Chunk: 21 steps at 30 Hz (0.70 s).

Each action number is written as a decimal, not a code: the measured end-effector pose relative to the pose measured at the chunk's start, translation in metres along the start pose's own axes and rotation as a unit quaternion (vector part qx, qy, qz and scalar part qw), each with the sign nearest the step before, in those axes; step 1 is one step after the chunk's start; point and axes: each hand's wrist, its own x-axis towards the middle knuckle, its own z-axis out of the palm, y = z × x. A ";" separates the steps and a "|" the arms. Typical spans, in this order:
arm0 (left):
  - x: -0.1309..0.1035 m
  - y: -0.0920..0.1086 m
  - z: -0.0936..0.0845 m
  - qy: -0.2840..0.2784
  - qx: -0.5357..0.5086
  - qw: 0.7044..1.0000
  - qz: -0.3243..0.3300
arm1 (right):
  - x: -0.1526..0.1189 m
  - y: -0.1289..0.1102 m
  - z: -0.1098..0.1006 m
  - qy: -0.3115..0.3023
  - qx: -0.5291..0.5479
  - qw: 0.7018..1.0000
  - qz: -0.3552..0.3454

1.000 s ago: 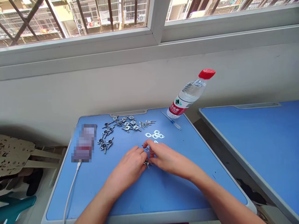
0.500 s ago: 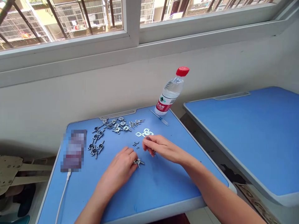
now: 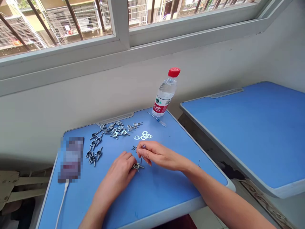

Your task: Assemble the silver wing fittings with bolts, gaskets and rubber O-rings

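My left hand [image 3: 121, 170] rests on the blue desk, its fingers closed on a small metal fitting [image 3: 136, 166] with a flange and short tubes. My right hand [image 3: 154, 155] grips a screwdriver [image 3: 142, 159], its thin shaft pointing down just beside the fitting. Whether the tip touches the fitting I cannot tell. Several tiny screws [image 3: 133, 148] lie behind the hands, partly hidden by the right one. Beyond them is a small pile of flat metal gaskets [image 3: 143, 136].
Several similar fittings [image 3: 115, 129] lie at the back, and others with dark centres [image 3: 92, 158] lie left. A phone-like blurred object [image 3: 71, 160] with a white cable [image 3: 62, 198] is on the left. A water bottle [image 3: 164, 95] and a blue pen-like tool [image 3: 157, 119] stand and lie behind.
My right hand has come in leftward and down, bringing the screwdriver close to the fitting. My left hand keeps holding the fitting. The whole view has shifted slightly.
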 end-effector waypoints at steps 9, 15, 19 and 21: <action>-0.001 -0.002 0.002 0.013 -0.005 1.000 0.008 | 0.000 -0.001 0.002 -0.013 -0.038 0.999 -0.022; -0.001 0.001 0.000 0.012 0.002 1.000 0.010 | 0.000 -0.002 0.003 0.000 -0.044 0.998 -0.032; -0.001 0.001 0.000 0.012 0.001 1.000 0.010 | 0.000 -0.003 0.003 -0.001 -0.047 0.998 -0.035; -0.001 0.001 0.000 0.014 -0.001 1.000 0.011 | 0.000 -0.002 0.003 -0.001 -0.052 0.998 -0.037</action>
